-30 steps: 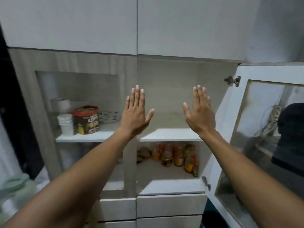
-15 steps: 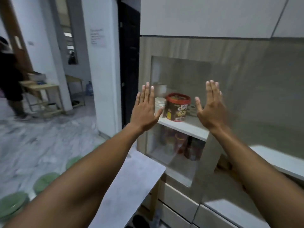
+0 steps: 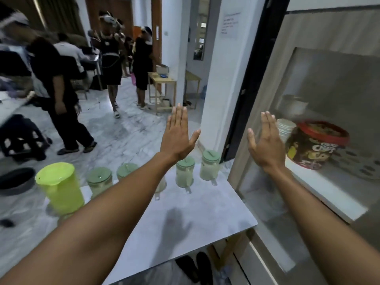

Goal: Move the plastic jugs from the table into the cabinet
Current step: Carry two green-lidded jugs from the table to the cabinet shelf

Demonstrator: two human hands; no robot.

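Note:
A lime-green plastic jug [image 3: 60,188] stands at the left end of the grey table [image 3: 195,219]. Along the table's far edge stand several clear jugs with pale green lids, among them one at the far right [image 3: 209,165], one beside it [image 3: 184,171] and one left of my arm [image 3: 99,182]. One more is partly hidden behind my left forearm. My left hand [image 3: 176,136] is raised flat above the jugs, fingers apart, holding nothing. My right hand [image 3: 266,145] is raised the same way in front of the cabinet's glass door [image 3: 320,112].
Behind the glass sit a red-lidded snack tub [image 3: 316,145] and stacked white cups [image 3: 284,128] on a white shelf. Several people stand on the marble floor at left. A white pillar [image 3: 222,79] rises beyond the table. Dark shoes [image 3: 195,268] lie under the table.
The view has swung left from the open cabinet to the table with the jugs. Both hands stay raised, flat and empty.

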